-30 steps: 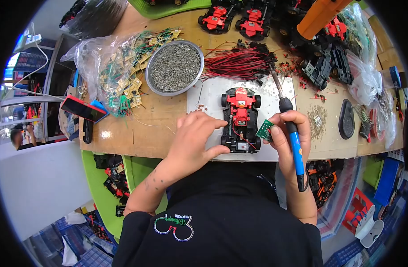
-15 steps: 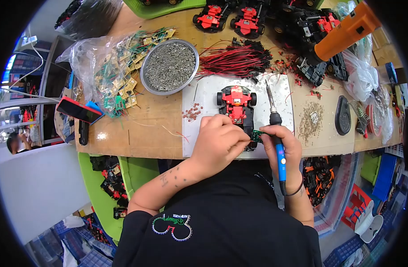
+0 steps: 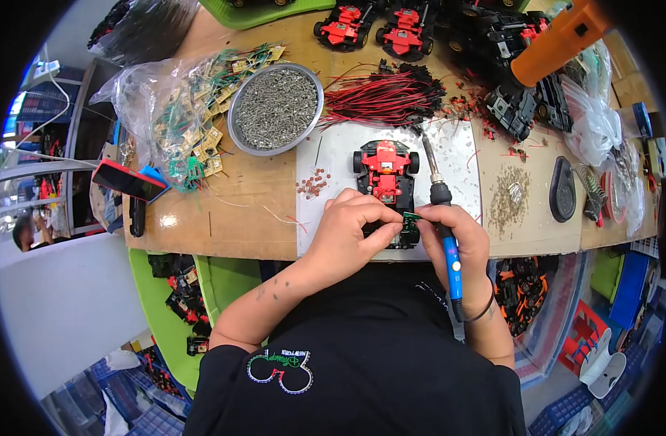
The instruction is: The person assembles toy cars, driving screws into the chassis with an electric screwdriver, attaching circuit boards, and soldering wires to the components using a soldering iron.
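Observation:
A small green circuit board [image 3: 411, 221] is pinched between the fingertips of my left hand [image 3: 347, 231] and those of my right hand [image 3: 460, 234]. The right hand also grips a soldering iron [image 3: 453, 267] with a blue handle, its metal tip pointing away from me, up to the edge of the wires. Beneath the board lies a red and black toy car chassis [image 3: 386, 182] on a white sheet [image 3: 456, 156]. The hands hide part of the chassis' near end.
Left of the sheet stands a metal bowl [image 3: 244, 131] of small metal parts, beside bagged circuit boards [image 3: 202, 142]. Behind lie red and black wires [image 3: 376, 100] and more chassis [image 3: 405, 33]. Small brown discs [image 3: 314, 183] lie on the sheet. An orange tool [image 3: 558, 47] rises at the back right.
My left fingers have spread from a bunched pose into a thumb-and-finger pinch at the board. The board and right hand have shifted slightly left, and the iron's tip has swung left.

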The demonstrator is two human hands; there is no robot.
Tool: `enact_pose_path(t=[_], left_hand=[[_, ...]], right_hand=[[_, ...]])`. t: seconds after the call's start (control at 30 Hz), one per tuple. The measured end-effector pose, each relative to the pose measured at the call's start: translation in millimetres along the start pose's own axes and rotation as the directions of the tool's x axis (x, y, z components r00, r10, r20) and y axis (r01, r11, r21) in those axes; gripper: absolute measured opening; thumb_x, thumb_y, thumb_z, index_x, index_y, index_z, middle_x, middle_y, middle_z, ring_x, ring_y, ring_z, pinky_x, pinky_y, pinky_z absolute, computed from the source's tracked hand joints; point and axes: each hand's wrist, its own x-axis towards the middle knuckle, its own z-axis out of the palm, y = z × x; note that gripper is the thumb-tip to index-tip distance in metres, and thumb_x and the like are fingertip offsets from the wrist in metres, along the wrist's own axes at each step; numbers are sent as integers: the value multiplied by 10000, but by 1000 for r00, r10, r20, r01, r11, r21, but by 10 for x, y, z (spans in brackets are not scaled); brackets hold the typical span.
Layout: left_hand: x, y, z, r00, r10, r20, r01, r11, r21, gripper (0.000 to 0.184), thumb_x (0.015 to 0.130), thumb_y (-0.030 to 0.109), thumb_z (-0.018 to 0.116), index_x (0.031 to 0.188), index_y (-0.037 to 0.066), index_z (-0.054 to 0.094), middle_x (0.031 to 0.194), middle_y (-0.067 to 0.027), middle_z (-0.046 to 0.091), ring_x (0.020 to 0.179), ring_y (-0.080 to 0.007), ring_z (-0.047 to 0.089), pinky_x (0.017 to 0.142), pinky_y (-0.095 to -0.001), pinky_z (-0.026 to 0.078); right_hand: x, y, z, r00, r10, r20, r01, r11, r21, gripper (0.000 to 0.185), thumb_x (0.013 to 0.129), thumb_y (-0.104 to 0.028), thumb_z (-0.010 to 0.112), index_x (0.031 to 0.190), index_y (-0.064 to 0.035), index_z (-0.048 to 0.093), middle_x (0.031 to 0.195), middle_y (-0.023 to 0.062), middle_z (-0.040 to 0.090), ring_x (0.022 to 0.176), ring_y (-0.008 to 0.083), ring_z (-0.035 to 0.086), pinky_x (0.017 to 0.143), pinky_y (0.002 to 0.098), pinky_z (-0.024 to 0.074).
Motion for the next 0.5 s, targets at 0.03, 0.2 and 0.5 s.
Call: enact_pose_path(t=[0.03,0.2,0.5], left_hand=[[9,11,-14,1000,-9,22,9,1000,21,106,805,115,757,890,55,737,860,-51,693,879,-212,564,800,-342,445],[43,-5,-21,993,-107,38,111,989,-96,107,804,137,742,874,55,735,821,-42,673,839,-188,556,768,-325,452],[64,-103,45,954,-294,55,293,883,-368,103,885,98,707,917,1,700,790,23,645,703,-40,543,636,-219,440]], right_hand=[[4,-4,1,1000,-3,2,3,1000,-8,338,767,103,728,1042,-77,647,778,90,633,634,231,604,566,327,477],[112,-38,-126,990,-126,60,135,971,-195,367,774,-7,780,1111,-91,663,761,69,617,660,242,583,630,369,470],[-183,-210,-551,959,-235,160,261,950,-172,370,840,-300,758,1048,-12,653,700,55,593,617,226,533,704,401,428]])
